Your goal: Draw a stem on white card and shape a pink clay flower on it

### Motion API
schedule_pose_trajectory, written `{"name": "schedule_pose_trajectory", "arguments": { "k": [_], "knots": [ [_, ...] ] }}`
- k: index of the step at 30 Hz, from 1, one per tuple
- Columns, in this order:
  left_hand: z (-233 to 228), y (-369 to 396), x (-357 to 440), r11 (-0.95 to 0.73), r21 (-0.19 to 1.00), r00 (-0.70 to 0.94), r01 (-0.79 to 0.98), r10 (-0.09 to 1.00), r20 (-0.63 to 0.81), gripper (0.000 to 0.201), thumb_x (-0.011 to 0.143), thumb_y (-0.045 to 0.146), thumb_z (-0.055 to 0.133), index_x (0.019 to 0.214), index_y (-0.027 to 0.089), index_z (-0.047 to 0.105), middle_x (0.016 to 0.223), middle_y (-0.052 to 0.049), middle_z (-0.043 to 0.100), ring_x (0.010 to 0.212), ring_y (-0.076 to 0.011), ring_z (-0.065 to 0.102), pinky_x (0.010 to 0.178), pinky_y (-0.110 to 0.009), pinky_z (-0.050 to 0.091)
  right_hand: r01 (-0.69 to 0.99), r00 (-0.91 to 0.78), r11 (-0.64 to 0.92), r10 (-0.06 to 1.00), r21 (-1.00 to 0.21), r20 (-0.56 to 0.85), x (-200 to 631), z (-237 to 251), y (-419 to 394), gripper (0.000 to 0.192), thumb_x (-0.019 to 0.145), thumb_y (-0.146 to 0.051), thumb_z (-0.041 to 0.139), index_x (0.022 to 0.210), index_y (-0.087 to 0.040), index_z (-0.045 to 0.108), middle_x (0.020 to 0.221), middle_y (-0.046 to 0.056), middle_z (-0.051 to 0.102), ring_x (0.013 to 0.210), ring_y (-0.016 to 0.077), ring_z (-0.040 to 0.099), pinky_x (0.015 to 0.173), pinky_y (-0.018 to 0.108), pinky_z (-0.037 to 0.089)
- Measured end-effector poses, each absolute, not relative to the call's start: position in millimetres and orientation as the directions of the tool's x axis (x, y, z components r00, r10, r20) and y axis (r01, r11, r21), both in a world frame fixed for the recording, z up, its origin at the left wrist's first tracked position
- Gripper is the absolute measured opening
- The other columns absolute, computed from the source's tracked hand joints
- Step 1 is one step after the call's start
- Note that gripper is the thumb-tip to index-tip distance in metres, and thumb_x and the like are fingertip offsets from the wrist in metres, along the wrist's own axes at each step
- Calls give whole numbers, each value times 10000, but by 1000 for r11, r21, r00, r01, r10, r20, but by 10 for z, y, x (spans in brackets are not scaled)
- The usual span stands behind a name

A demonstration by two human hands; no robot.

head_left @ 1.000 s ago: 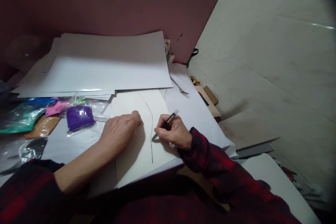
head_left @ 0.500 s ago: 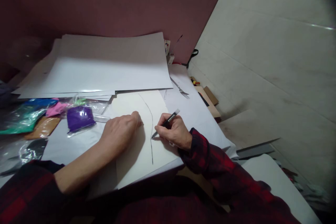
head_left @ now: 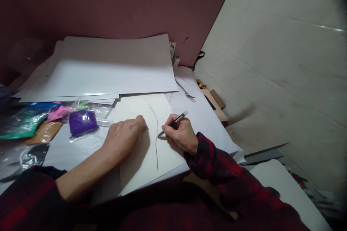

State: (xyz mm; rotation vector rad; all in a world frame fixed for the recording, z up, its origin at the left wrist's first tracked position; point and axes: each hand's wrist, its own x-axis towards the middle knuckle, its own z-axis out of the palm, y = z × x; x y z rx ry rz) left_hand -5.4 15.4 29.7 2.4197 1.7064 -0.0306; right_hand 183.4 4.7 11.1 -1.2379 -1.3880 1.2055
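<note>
A sheet of cream paper (head_left: 151, 166) lies at the table's front edge, with a long curved dark line (head_left: 157, 151) running down it. My right hand (head_left: 180, 133) grips a black pen (head_left: 177, 118) with a clear end, and its tip meets the line near the middle of the sheet. On the left part of the same sheet rests my left hand (head_left: 126, 135), its fingers curled downward. Whether anything is in those fingers is hidden from me.
Large white sheets (head_left: 116, 65) are stacked behind the cream paper. Plastic bags of coloured material, among them a purple packet (head_left: 83, 122), lie to the left. A fork (head_left: 187, 93) sits at the right, with cardboard (head_left: 217, 103) beyond the table edge.
The pen tip has moved slightly up along the curved line, with my right hand shifting a little. My left hand stays in place.
</note>
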Motion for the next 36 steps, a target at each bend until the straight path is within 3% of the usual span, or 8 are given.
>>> {"name": "schedule_pose_trajectory", "arguments": {
  "k": [6, 15, 29, 36],
  "knots": [
    [290, 161, -46, -323, 133, 338, 937, 934, -118, 268, 928, 267, 294, 962, 190, 548, 771, -98, 689, 672, -273, 620, 535, -330, 303, 72, -62, -3, 998, -997, -8, 1804, 142, 50, 167, 692, -167, 649, 598, -174, 510, 432, -83, 460, 372, 54, 452, 361, 169, 426],
    [285, 160, -56, -322, 135, 338, 937, 933, -126, 260, 925, 255, 302, 961, 192, 553, 784, -91, 690, 663, -257, 617, 543, -320, 306, 146, -9, 38, 999, -989, 37, 1833, 58, 91, 177, 737, -216, 655, 625, -179, 522, 453, -65, 491, 381, 66, 460, 376, 190, 434],
    [288, 154, -55, -327, 144, 344, 934, 931, -118, 267, 904, 235, 308, 969, 186, 562, 822, -96, 712, 678, -260, 618, 548, -332, 323, 128, 39, 40, 998, -991, 46, 1828, 33, 124, 194, 758, -267, 662, 649, -180, 528, 455, -67, 485, 398, 66, 458, 421, 205, 472],
    [320, 151, -57, -341, 153, 359, 928, 926, -115, 276, 916, 225, 301, 982, 177, 564, 860, -106, 722, 707, -256, 634, 552, -327, 328, 141, 65, 26, 997, -990, 36, 1834, 13, 145, 199, 769, -297, 667, 667, -183, 540, 465, -55, 504, 391, 69, 457, 361, 178, 419]
  ]
}}
